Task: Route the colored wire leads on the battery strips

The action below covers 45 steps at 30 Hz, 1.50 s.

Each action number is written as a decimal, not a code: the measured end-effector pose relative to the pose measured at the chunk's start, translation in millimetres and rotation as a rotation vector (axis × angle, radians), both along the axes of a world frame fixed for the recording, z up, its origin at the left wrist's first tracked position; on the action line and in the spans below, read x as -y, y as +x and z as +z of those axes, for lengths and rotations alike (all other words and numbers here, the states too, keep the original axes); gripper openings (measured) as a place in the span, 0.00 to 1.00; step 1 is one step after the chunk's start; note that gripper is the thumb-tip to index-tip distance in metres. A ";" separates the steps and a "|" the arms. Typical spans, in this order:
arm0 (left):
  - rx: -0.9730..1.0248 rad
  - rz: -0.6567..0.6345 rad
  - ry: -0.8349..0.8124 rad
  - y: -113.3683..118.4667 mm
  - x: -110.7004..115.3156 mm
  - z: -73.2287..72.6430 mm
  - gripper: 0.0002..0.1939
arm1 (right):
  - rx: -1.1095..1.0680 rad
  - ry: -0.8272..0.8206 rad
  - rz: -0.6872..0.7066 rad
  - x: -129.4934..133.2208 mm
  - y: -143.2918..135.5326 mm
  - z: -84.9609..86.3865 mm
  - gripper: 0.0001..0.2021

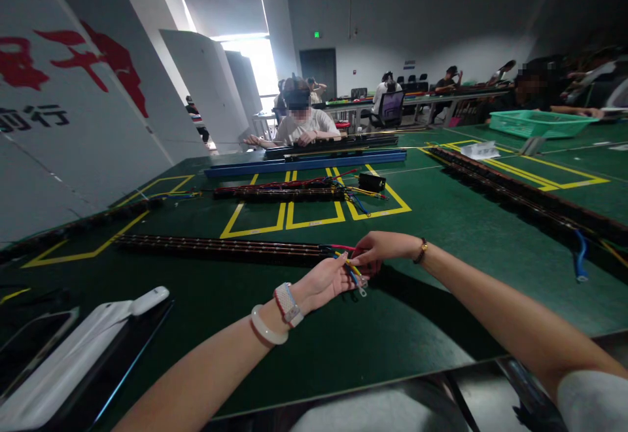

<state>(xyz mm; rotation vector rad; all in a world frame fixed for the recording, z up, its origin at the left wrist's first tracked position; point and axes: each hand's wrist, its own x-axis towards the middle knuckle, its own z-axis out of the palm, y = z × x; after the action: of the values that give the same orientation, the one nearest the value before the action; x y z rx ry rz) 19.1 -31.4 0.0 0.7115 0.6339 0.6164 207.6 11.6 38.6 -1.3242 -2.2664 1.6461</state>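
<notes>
A long black wiring harness [230,247] lies across the green table in front of me, and its coloured cables end at my hands. My left hand [324,283] is turned palm up beneath the cable ends, its thumb closed over the yellow and blue cables [352,273]. Metal ring terminals [362,288] hang out past the palm. From the right, my right hand [385,250] pinches around the same bunch, beside a red cable [343,247]. Which cable its fingertips grip is partly hidden.
Beyond lie more harnesses [289,193], a black connector block [371,182] and a blue channel [314,162]. Another long harness [520,193] runs along the right, near a green basket [540,124]. A white device [83,347] is at lower left. A person [309,124] sits opposite.
</notes>
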 end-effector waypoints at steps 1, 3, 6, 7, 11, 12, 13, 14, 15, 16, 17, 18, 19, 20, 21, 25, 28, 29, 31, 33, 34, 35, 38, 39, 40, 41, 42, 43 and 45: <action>0.002 0.000 0.007 0.4 0.0 0.2 0.12 | 0.004 0.008 0.007 -0.1 -0.7 -2.6 0.28; 0.010 0.009 0.008 0.9 0.1 0.1 0.11 | 0.003 0.028 0.026 1.0 -1.9 -5.6 0.27; 0.009 0.036 -0.011 1.7 1.4 0.1 0.10 | 0.047 0.134 0.034 5.6 -3.0 -3.7 0.27; 0.010 0.056 -0.016 2.0 2.1 0.6 0.10 | 0.077 0.194 0.029 7.4 -3.3 -2.2 0.26; 0.019 0.138 -0.053 3.1 4.6 6.3 0.08 | 0.156 0.419 0.008 13.2 -6.1 1.2 0.22; 0.021 0.143 -0.072 3.3 4.9 8.0 0.08 | 0.162 0.463 0.002 14.0 -7.3 0.6 0.21; 0.027 0.138 -0.091 3.6 5.1 9.5 0.08 | 0.168 0.502 -0.011 14.6 -8.5 -0.5 0.19; 0.037 0.130 -0.107 3.9 5.2 10.7 0.08 | 0.175 0.537 -0.030 15.1 -9.8 -1.9 0.17; 0.050 0.124 -0.117 4.2 5.4 11.6 0.08 | 0.182 0.564 -0.053 15.7 -11.2 -3.3 0.16; 0.064 0.116 -0.122 4.5 5.8 12.5 0.08 | 0.185 0.583 -0.076 16.4 -12.4 -4.6 0.15; 0.079 0.107 -0.126 4.8 6.4 13.4 0.09 | 0.183 0.598 -0.096 17.4 -13.6 -5.6 0.14; 0.094 0.100 -0.132 5.1 7.4 14.6 0.10 | 0.177 0.612 -0.110 18.5 -14.8 -6.2 0.14; 0.104 0.096 -0.139 5.4 8.6 15.9 0.10 | 0.170 0.631 -0.115 19.9 -16.0 -6.4 0.14; 0.113 0.093 -0.145 5.8 9.9 17.4 0.11 | 0.164 0.655 -0.115 21.6 -17.2 -6.3 0.14; 0.119 0.094 -0.149 6.2 11.1 18.9 0.11 | 0.163 0.685 -0.112 23.5 -18.6 -6.1 0.14; 0.128 0.073 -0.146 8.0 12.9 21.2 0.13 | 0.216 0.833 -0.076 32.1 -25.3 -6.2 0.14; 0.125 0.074 -0.157 9.3 11.2 17.8 0.15 | 0.265 0.916 -0.047 37.7 -30.6 -8.2 0.15; 0.119 0.086 -0.162 9.6 10.5 16.4 0.14 | 0.274 0.937 -0.045 39.2 -32.1 -8.9 0.16; 0.101 0.114 -0.172 9.8 9.7 14.0 0.13 | 0.284 0.974 -0.043 41.8 -34.4 -9.8 0.17; 0.083 0.131 -0.172 9.8 9.5 12.6 0.11 | 0.307 1.007 -0.037 43.7 -35.9 -10.6 0.16; 0.075 0.143 -0.170 9.7 9.4 12.2 0.10 | 0.325 1.025 -0.032 44.6 -36.6 -11.2 0.15; 0.067 0.153 -0.167 9.7 9.4 11.8 0.08 | 0.350 1.044 -0.028 45.3 -37.4 -12.2 0.14; 0.036 0.176 -0.157 9.4 9.6 10.6 0.06 | 0.447 1.117 -0.008 48.1 -41.4 -17.4 0.11; 0.026 0.177 -0.152 9.4 9.7 10.3 0.06 | 0.483 1.150 0.005 49.5 -43.4 -19.6 0.10; 0.013 0.178 -0.147 9.3 9.9 10.1 0.06 | 0.519 1.185 0.015 51.3 -45.7 -21.9 0.10; 0.001 0.179 -0.141 9.2 10.3 9.9 0.06 | 0.552 1.222 0.020 53.3 -48.1 -24.1 0.09; -0.010 0.178 -0.136 9.1 10.7 10.0 0.06 | 0.580 1.258 0.020 55.4 -50.6 -26.1 0.09; -0.017 0.177 -0.130 9.0 11.1 10.2 0.06 | 0.603 1.290 0.015 57.6 -53.0 -28.0 0.09; -0.029 0.174 -0.117 8.6 12.1 11.0 0.06 | 0.641 1.340 0.004 61.4 -57.1 -31.3 0.10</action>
<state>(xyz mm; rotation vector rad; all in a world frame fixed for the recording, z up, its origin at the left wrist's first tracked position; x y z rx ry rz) 27.7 -43.5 11.0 0.5602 0.7576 0.7246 150.4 -49.8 7.3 -1.3763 -2.6291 -0.5435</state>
